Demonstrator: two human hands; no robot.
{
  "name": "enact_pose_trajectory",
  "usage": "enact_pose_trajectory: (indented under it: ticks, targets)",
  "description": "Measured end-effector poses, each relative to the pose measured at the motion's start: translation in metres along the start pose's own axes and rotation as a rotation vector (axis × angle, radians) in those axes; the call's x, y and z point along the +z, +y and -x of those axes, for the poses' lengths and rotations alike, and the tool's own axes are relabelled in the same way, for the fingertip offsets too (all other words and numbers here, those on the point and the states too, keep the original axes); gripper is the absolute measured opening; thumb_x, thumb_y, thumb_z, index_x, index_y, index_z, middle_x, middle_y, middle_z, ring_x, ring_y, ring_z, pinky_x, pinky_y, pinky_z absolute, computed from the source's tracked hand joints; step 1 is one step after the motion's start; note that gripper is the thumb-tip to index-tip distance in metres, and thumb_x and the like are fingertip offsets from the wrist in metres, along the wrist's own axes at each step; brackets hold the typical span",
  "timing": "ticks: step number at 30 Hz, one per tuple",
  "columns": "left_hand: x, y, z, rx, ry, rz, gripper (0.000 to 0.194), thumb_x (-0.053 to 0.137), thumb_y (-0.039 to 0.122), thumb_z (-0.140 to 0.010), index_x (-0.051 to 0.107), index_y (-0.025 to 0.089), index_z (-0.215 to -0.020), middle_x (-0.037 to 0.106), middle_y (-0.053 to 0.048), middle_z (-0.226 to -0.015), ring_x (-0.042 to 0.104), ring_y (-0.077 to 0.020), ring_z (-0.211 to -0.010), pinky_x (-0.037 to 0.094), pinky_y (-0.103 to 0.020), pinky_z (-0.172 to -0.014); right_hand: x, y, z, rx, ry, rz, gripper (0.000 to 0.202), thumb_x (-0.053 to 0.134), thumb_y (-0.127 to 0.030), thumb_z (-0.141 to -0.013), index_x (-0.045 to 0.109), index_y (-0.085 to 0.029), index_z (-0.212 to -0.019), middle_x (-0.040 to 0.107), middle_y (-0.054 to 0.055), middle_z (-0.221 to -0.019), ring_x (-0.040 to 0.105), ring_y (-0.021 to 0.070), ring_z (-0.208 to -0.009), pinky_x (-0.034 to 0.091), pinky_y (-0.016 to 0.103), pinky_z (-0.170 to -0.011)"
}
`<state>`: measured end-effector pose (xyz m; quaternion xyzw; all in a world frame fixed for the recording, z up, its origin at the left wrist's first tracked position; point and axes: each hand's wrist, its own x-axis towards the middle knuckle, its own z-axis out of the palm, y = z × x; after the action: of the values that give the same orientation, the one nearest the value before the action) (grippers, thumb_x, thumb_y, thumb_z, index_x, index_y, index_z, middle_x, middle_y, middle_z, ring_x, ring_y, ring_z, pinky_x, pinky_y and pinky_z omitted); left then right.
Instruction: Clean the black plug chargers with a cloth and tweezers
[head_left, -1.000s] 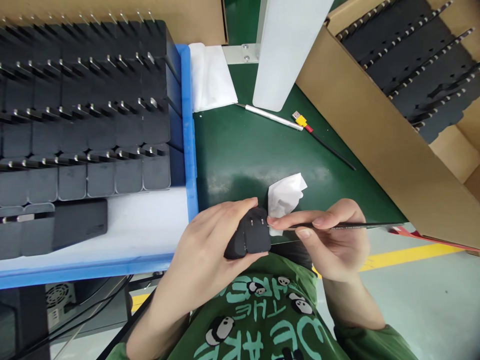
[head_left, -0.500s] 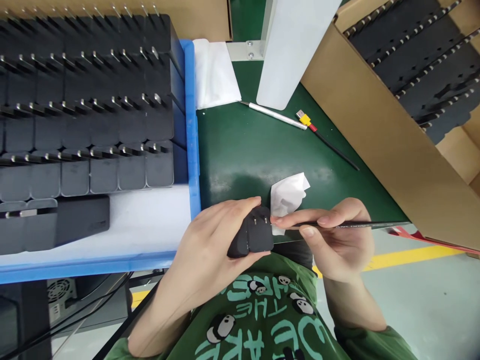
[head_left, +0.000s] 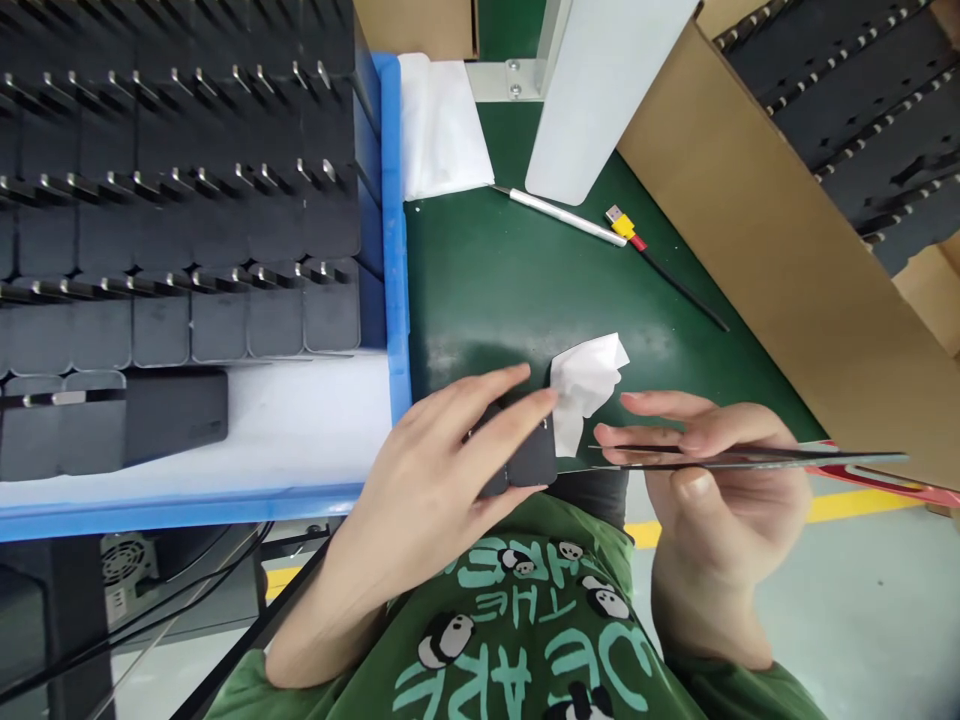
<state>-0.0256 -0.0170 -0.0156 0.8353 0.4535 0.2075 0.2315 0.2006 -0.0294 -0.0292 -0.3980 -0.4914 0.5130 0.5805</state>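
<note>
My left hand (head_left: 439, 460) is closed around black plug adapters (head_left: 534, 460), apparently two side by side, at the front edge of the green table. Its fingers lie across the top and hide most of the prongs. To the right, my right hand (head_left: 731, 490) grips a pair of tweezers (head_left: 810, 460) between thumb and fingers. The tweezers' two tips point left, spread a little, and stand clear of the adapters. Crumpled white paper (head_left: 589, 375) lies on the table just beyond the adapters.
On the left, a blue tray (head_left: 397, 260) holds rows of black adapters (head_left: 161, 330), prongs up. A white-handled pointed tool (head_left: 566, 217) and a USB cable (head_left: 679, 285) lie beyond my hands. A grey-white post (head_left: 600, 100) and a cardboard box (head_left: 765, 220) of black parts stand right.
My right hand has drawn back to the right with the tweezers, whose tips were at the adapters. My left fingers have moved over the adapter tops. The camera view has shifted slightly.
</note>
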Motion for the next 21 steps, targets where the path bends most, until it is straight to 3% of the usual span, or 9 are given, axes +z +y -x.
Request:
enact_pose_trajectory:
  ticks: [3,6,8,11,12,13,16,20,21]
  targets:
    - [-0.001,0.003,0.001,0.097,-0.018,-0.087,0.052,0.071,0.027,-0.09,0.052,0.028,-0.138,0.037,-0.015,-0.16,0.035,-0.0369,-0.149,0.038,-0.058,-0.117,0.002,-0.002,0.003,-0.014,0.05,0.036,0.01,0.064,-0.019,-0.094,0.065,-0.022,-0.104,0.078,0.006,-0.104,0.077,0.0223,-0.093,0.069,0.037,-0.075]
    - [-0.001,0.004,0.004,0.101,0.079,-0.039,0.062,0.074,0.034,-0.087,0.046,0.024,-0.141,0.037,-0.018,-0.159,0.029,-0.0365,-0.152,0.029,-0.06,-0.122,0.004,-0.01,0.005,-0.068,0.078,0.076,0.006,0.058,-0.022,-0.098,0.064,-0.023,-0.1,0.077,0.003,-0.088,0.075,0.0215,-0.084,0.065,0.04,-0.079]
    - [0.0,0.003,0.004,0.04,0.124,0.01,0.075,0.075,0.036,-0.087,0.035,0.02,-0.149,0.046,-0.018,-0.154,0.035,-0.0326,-0.15,0.028,-0.055,-0.124,0.005,-0.016,0.007,-0.121,-0.036,0.196,0.011,0.051,-0.025,-0.101,0.062,-0.023,-0.098,0.077,0.003,-0.089,0.073,0.0215,-0.082,0.061,0.042,-0.081]
    - [0.002,0.001,0.004,-0.018,0.095,0.032,0.074,0.071,0.033,-0.09,0.031,0.018,-0.151,0.063,-0.012,-0.139,0.056,-0.0256,-0.135,0.028,-0.048,-0.126,0.004,-0.019,0.008,-0.223,-0.387,0.561,0.014,0.048,-0.016,-0.098,0.061,-0.022,-0.098,0.075,0.006,-0.122,0.067,0.0213,-0.09,0.055,0.041,-0.078]
    - [0.002,0.001,0.004,-0.022,0.091,0.029,0.071,0.07,0.032,-0.091,0.033,0.019,-0.15,0.066,-0.01,-0.134,0.061,-0.024,-0.128,0.028,-0.047,-0.126,0.003,-0.017,0.008,-0.257,-0.453,0.688,0.017,0.049,-0.01,-0.095,0.061,-0.022,-0.098,0.071,0.005,-0.131,0.065,0.0208,-0.09,0.053,0.04,-0.077]
    - [0.003,0.001,0.004,-0.025,0.096,0.027,0.069,0.071,0.033,-0.091,0.035,0.019,-0.148,0.068,-0.009,-0.132,0.065,-0.0232,-0.122,0.029,-0.047,-0.125,0.001,-0.014,0.008,-0.291,-0.453,0.799,0.021,0.05,-0.005,-0.092,0.06,-0.022,-0.097,0.068,0.004,-0.136,0.063,0.0201,-0.088,0.051,0.039,-0.076]
    - [0.003,0.001,0.004,-0.039,0.11,0.026,0.07,0.073,0.036,-0.089,0.036,0.022,-0.147,0.069,-0.008,-0.131,0.067,-0.0237,-0.119,0.032,-0.048,-0.123,-0.003,-0.004,0.012,-0.359,-0.289,0.917,0.026,0.051,0.0,-0.086,0.06,-0.022,-0.096,0.063,0.003,-0.142,0.058,0.0183,-0.08,0.046,0.038,-0.071]
    - [0.003,0.001,0.005,-0.047,0.093,0.036,0.069,0.073,0.036,-0.089,0.036,0.023,-0.146,0.068,-0.007,-0.132,0.066,-0.0231,-0.12,0.034,-0.046,-0.122,-0.005,-0.004,0.02,-0.419,-0.422,0.927,0.025,0.052,0.0,-0.085,0.063,-0.018,-0.098,0.061,0.006,-0.145,0.058,0.0189,-0.08,0.045,0.039,-0.07]
    - [0.003,0.001,0.005,-0.048,0.098,0.038,0.07,0.073,0.036,-0.089,0.036,0.023,-0.146,0.068,-0.007,-0.132,0.066,-0.0229,-0.12,0.034,-0.046,-0.122,-0.006,-0.006,0.023,-0.391,-0.395,0.945,0.025,0.052,-0.001,-0.086,0.063,-0.018,-0.1,0.064,0.006,-0.141,0.058,0.0189,-0.079,0.045,0.039,-0.07]
